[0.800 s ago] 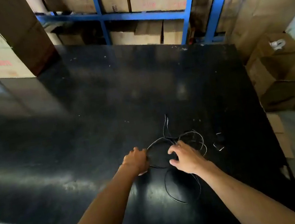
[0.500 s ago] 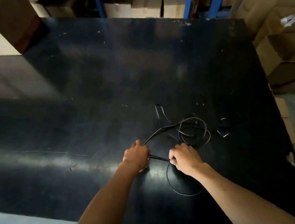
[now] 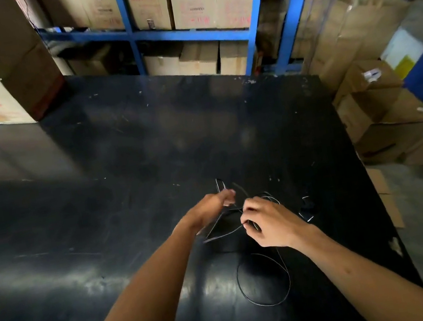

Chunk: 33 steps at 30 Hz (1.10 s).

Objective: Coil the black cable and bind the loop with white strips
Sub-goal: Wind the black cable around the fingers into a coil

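Left hand (image 3: 211, 207) has slid away from the right hand (image 3: 268, 224), fingers loosely pinched, drawing out the black cable (image 3: 263, 278) on the table (image 3: 95, 180), while the right stays closed on gathered turns, probably anchoring the coil.

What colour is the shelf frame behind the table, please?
Blue; the shelf frame shows best in the head view.

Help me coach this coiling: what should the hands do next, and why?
Probably draw the slack loop up into the right hand, since the cable sprawls loose on the table while the left hand only pinches a strand.
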Motion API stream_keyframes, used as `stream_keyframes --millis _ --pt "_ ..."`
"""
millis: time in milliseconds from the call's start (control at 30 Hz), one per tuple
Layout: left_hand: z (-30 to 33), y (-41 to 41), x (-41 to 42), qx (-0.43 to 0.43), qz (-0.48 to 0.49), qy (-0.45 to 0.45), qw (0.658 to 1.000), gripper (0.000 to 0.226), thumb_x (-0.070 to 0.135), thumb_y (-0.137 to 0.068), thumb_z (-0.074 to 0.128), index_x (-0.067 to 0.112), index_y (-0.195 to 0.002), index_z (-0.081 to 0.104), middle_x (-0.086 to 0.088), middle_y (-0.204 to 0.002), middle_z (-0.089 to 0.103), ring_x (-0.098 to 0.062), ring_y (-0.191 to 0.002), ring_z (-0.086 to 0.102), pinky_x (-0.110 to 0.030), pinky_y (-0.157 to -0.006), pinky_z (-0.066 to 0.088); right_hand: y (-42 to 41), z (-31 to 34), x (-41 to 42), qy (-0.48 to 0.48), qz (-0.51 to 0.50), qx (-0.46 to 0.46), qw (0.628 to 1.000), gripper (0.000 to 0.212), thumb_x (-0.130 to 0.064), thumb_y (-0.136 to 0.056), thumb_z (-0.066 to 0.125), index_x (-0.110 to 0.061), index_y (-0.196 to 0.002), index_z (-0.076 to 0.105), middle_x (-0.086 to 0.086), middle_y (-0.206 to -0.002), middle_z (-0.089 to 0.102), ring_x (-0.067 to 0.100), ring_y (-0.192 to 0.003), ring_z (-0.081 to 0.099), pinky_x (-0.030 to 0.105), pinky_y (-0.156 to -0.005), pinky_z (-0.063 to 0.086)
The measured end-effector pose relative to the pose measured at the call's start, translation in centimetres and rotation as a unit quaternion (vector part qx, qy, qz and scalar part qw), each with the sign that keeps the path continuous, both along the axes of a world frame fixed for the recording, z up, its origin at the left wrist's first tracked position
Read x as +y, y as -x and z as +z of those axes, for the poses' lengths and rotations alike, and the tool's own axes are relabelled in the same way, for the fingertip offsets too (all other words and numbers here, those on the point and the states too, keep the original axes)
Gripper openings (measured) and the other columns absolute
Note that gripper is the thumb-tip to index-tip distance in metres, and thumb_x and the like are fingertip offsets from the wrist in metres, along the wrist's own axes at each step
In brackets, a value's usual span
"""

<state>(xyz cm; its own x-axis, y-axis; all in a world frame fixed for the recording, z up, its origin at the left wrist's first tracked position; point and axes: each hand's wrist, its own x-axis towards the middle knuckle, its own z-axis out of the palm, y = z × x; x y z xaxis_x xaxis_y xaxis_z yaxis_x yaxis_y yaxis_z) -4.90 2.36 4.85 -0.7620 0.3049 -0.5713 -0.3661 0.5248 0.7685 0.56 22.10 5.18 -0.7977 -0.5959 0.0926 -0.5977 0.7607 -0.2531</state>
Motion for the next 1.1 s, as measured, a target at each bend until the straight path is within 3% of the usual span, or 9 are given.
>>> stream_keyframes --millis 100,267,300,367,433,467,600,900,1100 --pt "1.7 0.8 1.2 -0.004 0.005 -0.068 0.998 0.063 0.083 -0.076 0.048 0.033 -0.1 0.079 0.01 -0.129 0.067 -0.01 -0.124 0.053 -0.04 -0.112 0.035 -0.2 1.5 -0.4 0.013 0.044 0.026 0.999 0.019 -0.02 -0.09 0.064 -0.007 -0.091 0.078 0.005 -0.098 0.068 0.024 -0.087 0.063 0.041 -0.077 0.056" --pt "2.8 2.2 2.7 0.001 0.122 -0.224 0.967 0.043 0.042 -0.099 0.047 0.014 -0.098 0.08 0.005 -0.099 0.078 -0.013 -0.098 0.066 -0.027 -0.086 0.053 -0.5 3.3 -1.4 0.205 0.001 0.037 0.978 0.009 -0.004 -0.085 0.073 -0.004 -0.093 0.077 0.007 -0.101 0.07 0.021 -0.093 0.067 0.032 -0.082 0.057" --pt "3.4 2.4 2.9 -0.007 0.154 -0.271 0.95 0.043 0.038 -0.101 0.045 0.011 -0.101 0.078 0.001 -0.099 0.078 -0.014 -0.095 0.067 -0.025 -0.08 0.054 -0.5 3.8 -1.8 0.321 -0.063 0.014 0.945 0.011 0.003 -0.085 0.074 -0.002 -0.094 0.076 0.009 -0.101 0.07 0.021 -0.093 0.069 0.031 -0.082 0.057" --pt "4.8 3.1 3.1 -0.01 0.189 -0.345 0.919 0.041 0.035 -0.103 0.041 0.011 -0.109 0.074 -0.006 -0.109 0.073 -0.018 -0.102 0.066 -0.033 -0.09 0.052 0.0 5.3 -2.9 0.566 -0.219 -0.06 0.793 0.024 0.014 -0.085 0.074 -0.002 -0.102 0.071 0.011 -0.103 0.068 0.022 -0.09 0.073 0.031 -0.08 0.059" --pt "6.5 3.7 2.9 0.007 0.213 -0.402 0.891 0.041 0.036 -0.103 0.038 0.014 -0.114 0.071 -0.009 -0.12 0.069 -0.021 -0.11 0.063 -0.041 -0.098 0.046 0.9 6.6 -3.5 0.686 -0.293 -0.146 0.65 0.036 0.012 -0.087 0.073 -0.006 -0.118 0.067 0.009 -0.111 0.068 0.022 -0.087 0.075 0.027 -0.075 0.062" --pt "7.4 4.0 2.8 0.013 0.226 -0.424 0.877 0.041 0.037 -0.102 0.037 0.017 -0.115 0.071 -0.009 -0.123 0.067 -0.022 -0.111 0.062 -0.041 -0.097 0.046 1.4 7.0 -3.6 0.698 -0.297 -0.187 0.624 0.036 0.008 -0.09 0.071 -0.006 -0.124 0.066 0.009 -0.11 0.07 0.02 -0.083 0.076 0.026 -0.073 0.062" --pt "10.1 5.2 2.6 0.013 0.217 -0.489 0.845 0.046 0.049 -0.099 0.038 0.026 -0.12 0.072 -0.009 -0.13 0.066 -0.025 -0.119 0.059 -0.045 -0.104 0.041 2.2 7.4 -3.6 0.636 -0.258 -0.237 0.687 0.016 0.0 -0.095 0.069 -0.006 -0.107 0.079 0.006 -0.08 0.078 0.015 -0.073 0.07 0.023 -0.065 0.058" --pt "14.1 7.9 3.1 -0.038 0.076 -0.538 0.838 0.078 0.057 -0.102 0.017 0.0 -0.13 0.062 -0.02 -0.144 0.054 -0.032 -0.137 0.048 -0.057 -0.118 0.026 4.7 9.0 -3.2 0.641 -0.199 -0.238 0.702 0.012 -0.012 -0.097 0.07 -0.014 -0.098 0.082 0.005 -0.075 0.072 0.015 -0.061 0.063 0.023 -0.055 0.052" --pt "19.6 11.0 0.9 -0.043 -0.03 -0.638 0.768 0.069 0.064 -0.098 0.024 0.025 -0.154 0.032 -0.027 -0.16 0.024 -0.052 -0.145 0.023 -0.081 -0.108 0.007 6.3 6.5 0.9 0.536 -0.196 -0.278 0.773 0.044 -0.049 -0.093 0.069 -0.01 -0.076 0.079 0.004 -0.052 0.052 0.014 -0.047 0.045 0.022 -0.052 0.04"
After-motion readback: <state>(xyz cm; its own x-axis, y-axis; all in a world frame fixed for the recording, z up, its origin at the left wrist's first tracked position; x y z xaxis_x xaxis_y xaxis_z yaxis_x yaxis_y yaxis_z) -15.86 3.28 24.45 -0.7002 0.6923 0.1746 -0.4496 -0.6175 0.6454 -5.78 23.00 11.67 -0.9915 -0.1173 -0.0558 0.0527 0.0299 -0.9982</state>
